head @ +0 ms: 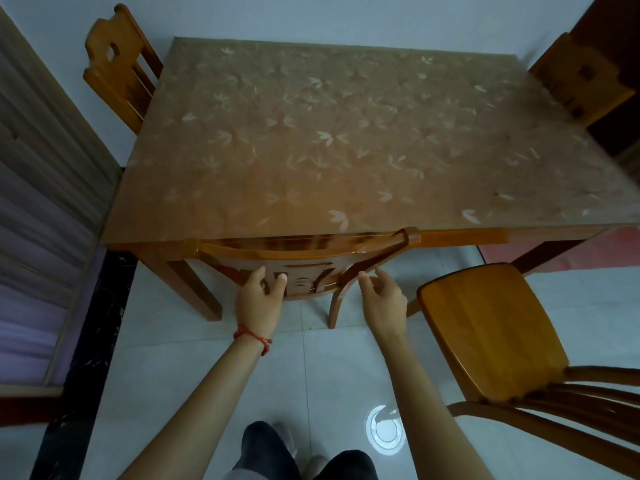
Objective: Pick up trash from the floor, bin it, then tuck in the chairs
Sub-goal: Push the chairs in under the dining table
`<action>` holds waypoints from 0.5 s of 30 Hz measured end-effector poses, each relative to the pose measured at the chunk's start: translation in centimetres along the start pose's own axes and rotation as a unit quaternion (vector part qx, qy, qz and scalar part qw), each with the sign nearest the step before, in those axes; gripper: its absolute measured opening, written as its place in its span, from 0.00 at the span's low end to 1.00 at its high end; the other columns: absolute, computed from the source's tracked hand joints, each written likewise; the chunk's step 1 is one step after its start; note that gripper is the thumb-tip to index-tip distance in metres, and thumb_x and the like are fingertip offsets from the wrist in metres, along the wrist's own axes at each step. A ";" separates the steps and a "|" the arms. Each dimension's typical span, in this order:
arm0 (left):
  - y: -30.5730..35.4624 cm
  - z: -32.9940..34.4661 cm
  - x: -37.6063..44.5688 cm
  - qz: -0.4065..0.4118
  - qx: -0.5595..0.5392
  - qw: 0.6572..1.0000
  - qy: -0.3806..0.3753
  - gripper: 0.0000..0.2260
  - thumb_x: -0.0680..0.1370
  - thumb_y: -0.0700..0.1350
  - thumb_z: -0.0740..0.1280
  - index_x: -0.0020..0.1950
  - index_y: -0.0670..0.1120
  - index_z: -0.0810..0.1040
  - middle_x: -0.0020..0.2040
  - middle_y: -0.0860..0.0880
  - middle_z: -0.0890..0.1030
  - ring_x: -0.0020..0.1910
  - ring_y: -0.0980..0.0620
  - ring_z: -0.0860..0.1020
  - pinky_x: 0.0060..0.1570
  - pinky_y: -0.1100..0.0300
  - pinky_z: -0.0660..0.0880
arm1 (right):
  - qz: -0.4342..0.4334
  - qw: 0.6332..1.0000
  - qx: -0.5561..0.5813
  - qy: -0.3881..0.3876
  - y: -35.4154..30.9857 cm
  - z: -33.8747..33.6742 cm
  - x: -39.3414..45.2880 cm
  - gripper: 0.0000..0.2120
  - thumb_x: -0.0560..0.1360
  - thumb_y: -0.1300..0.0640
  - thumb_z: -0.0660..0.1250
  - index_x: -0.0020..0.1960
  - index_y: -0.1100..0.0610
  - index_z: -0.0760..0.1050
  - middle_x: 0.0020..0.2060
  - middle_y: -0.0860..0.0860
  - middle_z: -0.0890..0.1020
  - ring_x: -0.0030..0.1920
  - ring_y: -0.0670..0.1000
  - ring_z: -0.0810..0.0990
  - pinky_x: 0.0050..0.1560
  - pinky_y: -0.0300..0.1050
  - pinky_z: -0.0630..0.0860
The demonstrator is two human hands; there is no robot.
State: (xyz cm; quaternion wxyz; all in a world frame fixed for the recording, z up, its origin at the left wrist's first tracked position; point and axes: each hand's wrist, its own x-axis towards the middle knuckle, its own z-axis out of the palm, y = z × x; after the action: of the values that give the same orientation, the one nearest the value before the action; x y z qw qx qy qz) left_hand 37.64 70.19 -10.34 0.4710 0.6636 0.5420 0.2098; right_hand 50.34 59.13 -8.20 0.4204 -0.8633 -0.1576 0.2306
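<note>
A wooden chair stands tucked under the near edge of the table, its curved top rail against the table rim. My left hand rests on the chair's backrest panel, fingers spread and thumb up. My right hand hovers by the chair's right back post, fingers apart, fingertips touching or nearly touching the wood. A second wooden chair stands pulled out at the right, its seat facing me. No trash shows on the floor.
Two more chairs stand at the table's far side, one at the left, one at the right. A wood-framed door or panel runs along the left. White floor tiles lie under my feet, with a red mat at the right.
</note>
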 end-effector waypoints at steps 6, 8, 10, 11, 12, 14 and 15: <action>0.6 3.1 -3.8 0.158 0.126 0.974 -0.102 0.19 0.77 0.45 0.63 0.67 0.42 0.69 0.67 0.42 0.71 0.67 0.45 0.67 0.64 0.56 0.64 | -0.015 0.998 -0.049 0.032 4.3 -3.5 -2.1 0.26 0.77 0.47 0.60 0.70 0.58 0.63 0.67 0.55 0.72 0.67 0.54 0.71 0.66 0.54 0.70; 1.1 4.5 -4.9 0.211 0.166 0.955 -0.129 0.19 0.77 0.46 0.63 0.67 0.43 0.69 0.69 0.44 0.70 0.69 0.46 0.65 0.65 0.56 0.62 | -0.014 0.996 -0.064 0.056 5.8 -5.1 -2.9 0.25 0.77 0.47 0.60 0.70 0.57 0.64 0.66 0.56 0.73 0.65 0.55 0.72 0.65 0.56 0.71; 1.5 6.0 -5.8 0.253 0.194 0.935 -0.154 0.20 0.77 0.47 0.62 0.68 0.44 0.69 0.69 0.45 0.69 0.70 0.46 0.63 0.67 0.53 0.61 | -0.011 0.994 -0.077 0.074 7.3 -6.7 -3.8 0.24 0.77 0.46 0.59 0.68 0.57 0.67 0.64 0.56 0.74 0.64 0.56 0.72 0.64 0.57 0.70; 1.7 6.8 -6.3 0.271 0.207 0.925 -0.169 0.20 0.77 0.48 0.62 0.68 0.44 0.69 0.69 0.44 0.69 0.70 0.45 0.63 0.68 0.53 0.60 | -0.010 0.993 -0.082 0.084 8.0 -7.5 -4.3 0.23 0.77 0.46 0.59 0.67 0.57 0.67 0.65 0.55 0.74 0.66 0.56 0.71 0.66 0.56 0.69; 1.9 7.7 -6.8 0.291 0.219 0.913 -0.182 0.21 0.77 0.50 0.61 0.67 0.43 0.69 0.69 0.44 0.69 0.70 0.45 0.63 0.68 0.52 0.59 | -0.005 0.992 -0.085 0.095 8.8 -8.3 -4.9 0.23 0.77 0.46 0.59 0.68 0.57 0.67 0.67 0.54 0.72 0.67 0.55 0.70 0.67 0.54 0.67; 2.4 9.4 -7.7 0.332 0.237 0.889 -0.209 0.25 0.75 0.55 0.56 0.66 0.42 0.70 0.68 0.43 0.71 0.69 0.43 0.65 0.67 0.50 0.61 | 0.008 0.988 -0.089 0.125 10.2 -9.7 -6.1 0.23 0.77 0.47 0.59 0.69 0.56 0.67 0.68 0.52 0.71 0.67 0.53 0.69 0.66 0.48 0.65; 2.6 10.2 -8.1 0.356 0.246 0.873 -0.223 0.28 0.73 0.58 0.53 0.66 0.42 0.71 0.67 0.43 0.72 0.68 0.42 0.66 0.66 0.48 0.63 | 0.016 0.986 -0.089 0.142 11.0 -10.4 -6.7 0.23 0.77 0.47 0.58 0.69 0.55 0.67 0.68 0.52 0.71 0.67 0.52 0.70 0.66 0.47 0.66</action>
State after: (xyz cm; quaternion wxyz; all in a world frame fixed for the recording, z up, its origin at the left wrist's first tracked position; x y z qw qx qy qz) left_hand 44.44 58.75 -11.03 0.2938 0.9354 0.1837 0.0699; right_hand 51.04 42.69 -9.57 0.3567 -0.9234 -0.1029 0.0977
